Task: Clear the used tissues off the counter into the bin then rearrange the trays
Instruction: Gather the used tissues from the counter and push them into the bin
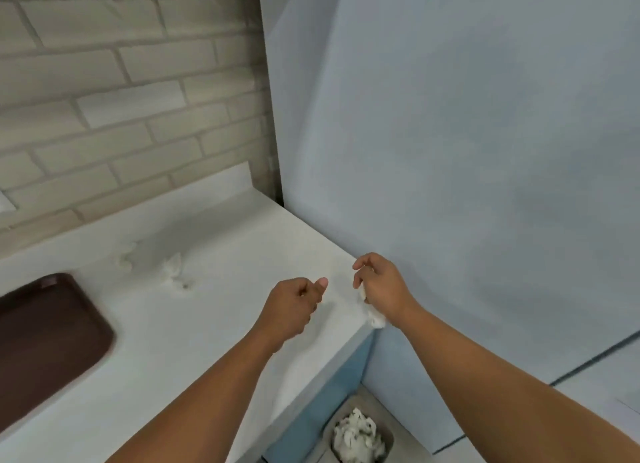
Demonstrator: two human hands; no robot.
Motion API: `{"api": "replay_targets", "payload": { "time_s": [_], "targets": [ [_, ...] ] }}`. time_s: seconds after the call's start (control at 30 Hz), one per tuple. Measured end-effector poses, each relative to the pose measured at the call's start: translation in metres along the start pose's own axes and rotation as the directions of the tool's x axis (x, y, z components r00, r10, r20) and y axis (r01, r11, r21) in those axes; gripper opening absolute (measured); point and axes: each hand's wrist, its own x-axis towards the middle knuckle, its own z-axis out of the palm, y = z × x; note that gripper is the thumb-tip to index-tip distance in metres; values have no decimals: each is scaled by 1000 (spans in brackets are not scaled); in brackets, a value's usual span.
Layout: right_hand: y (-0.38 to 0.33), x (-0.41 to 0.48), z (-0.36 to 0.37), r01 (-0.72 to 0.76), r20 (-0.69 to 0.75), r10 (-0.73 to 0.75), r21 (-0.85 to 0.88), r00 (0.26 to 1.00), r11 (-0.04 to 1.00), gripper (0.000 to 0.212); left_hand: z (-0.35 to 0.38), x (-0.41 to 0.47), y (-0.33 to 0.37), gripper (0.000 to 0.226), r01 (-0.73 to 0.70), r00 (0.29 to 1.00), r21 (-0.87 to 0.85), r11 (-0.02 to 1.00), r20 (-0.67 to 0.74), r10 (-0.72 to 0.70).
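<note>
so right hand (379,286) clutches a crumpled tissue (378,321) at the counter (207,324) corner, left hand (292,307) clenched on nothing.

The tray (45,341) is lying at the left end of the desk (207,341), partly cut off by the view's left edge. To its right, toward the back, the left tissue (126,259) and the right tissue (173,269) are lying on the desk, near each other but apart. The back wall (121,82) is standing behind the desk and the side wall (450,151) is closing off its right end. The left hand (294,307) is hanging over the desk's right part. Just right of it, at the desk's corner, the right hand (381,286) is gripping a tissue wad (376,320). The bin (390,440) is standing on the floor below that corner, with a tissue heap (358,435) lying in it.
</note>
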Motion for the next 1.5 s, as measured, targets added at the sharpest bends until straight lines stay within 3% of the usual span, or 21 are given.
{"api": "replay_targets", "payload": {
  "time_s": [0.2,0.43,0.63,0.7,0.83,1.03,1.17,1.3,1.5],
  "targets": [
    [73,-46,-46,-30,-107,18,-114,994,993,22,86,-22,-13,59,-27,995,86,996,100,18],
    [143,-91,-73,-207,4,208,-108,978,972,13,162,-45,-54,58,28,982,160,987,181,-57],
    [211,-106,-62,-332,96,365,-252,926,909,39,188,-50,-121,23,194,946,204,960,219,-238],
    [233,-106,-52,-395,83,428,-260,900,881,41,191,-49,-147,14,225,923,221,949,264,-280],
    [278,-105,-38,-422,35,463,-354,886,834,29,199,-38,-204,11,167,881,422,891,343,-327],
    [357,-116,-24,-538,-77,544,-315,836,782,35,225,-16,-287,29,171,854,471,865,368,-369],
    [406,-115,-6,-604,-110,595,-200,796,772,36,250,2,-345,31,206,860,487,849,323,-394],
    [449,-113,11,-638,-71,634,-99,770,764,21,275,19,-394,30,201,868,538,818,290,-403],
    [514,-116,16,-698,-30,704,-164,710,697,35,305,42,-447,35,92,877,581,809,338,-342]
  ]
}}
